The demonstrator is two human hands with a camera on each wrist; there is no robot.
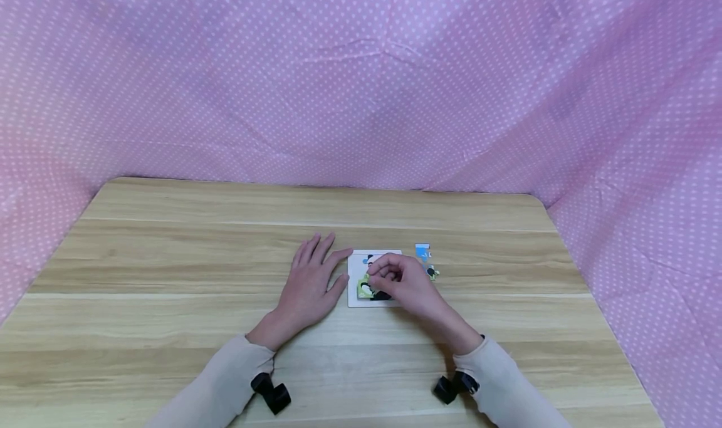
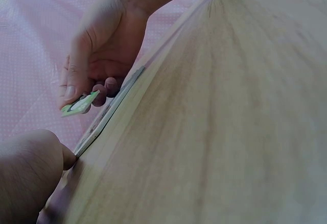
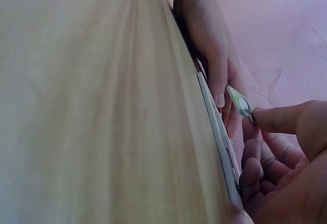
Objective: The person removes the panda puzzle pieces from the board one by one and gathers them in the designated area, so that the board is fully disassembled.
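Note:
A white puzzle board (image 1: 353, 299) with a panda-like picture in its frame lies on the table. My left hand (image 1: 309, 290) rests on the wood at its left, fingers spread and straight; the thumb and index fingertips touch the board's left edge. Above the board, my right hand (image 1: 414, 288) pinches a green puzzle piece (image 1: 363, 287) between thumb and index finger. Both wrist views show this puzzle piece (image 2: 80, 105) raised over the board and tilted. The right hand covers much of the board's right half.
To the right of the board lie a blue puzzle piece (image 1: 422, 250) and another piece with green and black (image 1: 432, 272), partly behind the right hand. The wooden table (image 1: 169, 259) has a pink dotted cloth (image 1: 361, 102) hanging behind it and at its sides.

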